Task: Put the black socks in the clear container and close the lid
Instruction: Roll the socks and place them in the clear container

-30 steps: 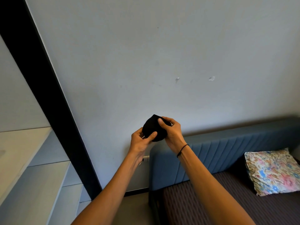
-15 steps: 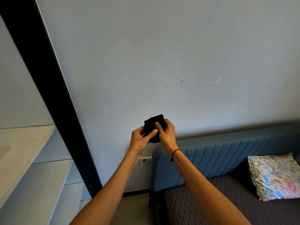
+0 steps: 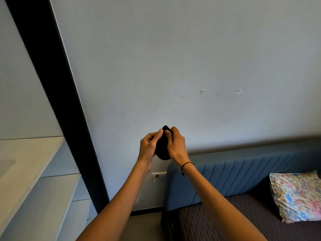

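The black socks [image 3: 162,150] are a rolled dark bundle held up in front of the pale wall at arm's length. My left hand [image 3: 149,146] grips the bundle's left side, thumb pressed near its top. My right hand [image 3: 176,145] wraps the right side, fingers curled over the upper edge; a thin black cord circles that wrist. Both hands touch each other above the bundle. No clear container or lid shows in this view.
A blue padded headboard [image 3: 243,173] and a dark striped mattress [image 3: 217,221] lie lower right, with a floral pillow [image 3: 297,195] on it. White shelves [image 3: 34,180] and a black vertical frame [image 3: 57,94] stand at the left. A wall socket [image 3: 159,175] sits below the hands.
The bundle has been turned and squeezed between both hands, going from a squarish fold to a narrower upright roll. The view has drifted a little to the left.
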